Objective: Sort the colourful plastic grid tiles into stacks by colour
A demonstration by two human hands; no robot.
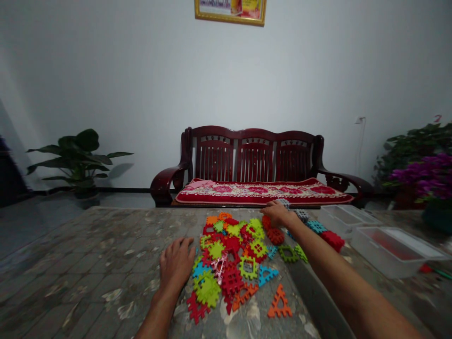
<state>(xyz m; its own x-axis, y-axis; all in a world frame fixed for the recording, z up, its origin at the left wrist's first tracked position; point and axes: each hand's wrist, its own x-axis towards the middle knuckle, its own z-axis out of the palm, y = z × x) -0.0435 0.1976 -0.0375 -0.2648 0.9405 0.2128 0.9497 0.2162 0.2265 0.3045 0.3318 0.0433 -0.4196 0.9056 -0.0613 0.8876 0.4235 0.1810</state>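
Note:
A heap of colourful plastic interlocking pieces (pixel 235 256) lies on a marbled table (pixel 88 263). They are red, green, orange and blue, in square, round and triangular shapes. My left hand (pixel 175 264) rests flat on the table at the heap's left edge, fingers stretched out. My right hand (pixel 277 213) reaches to the far side of the heap, fingers curled over a grey piece (pixel 283 202). An assembled row of grey, blue and red pieces (pixel 319 230) runs beside my right forearm.
Two clear plastic boxes (pixel 395 249) stand on the table's right side. Behind the table is a dark wooden bench (pixel 254 162) with a red cushion. Potted plants stand at the left (pixel 79 157) and right (pixel 422 167).

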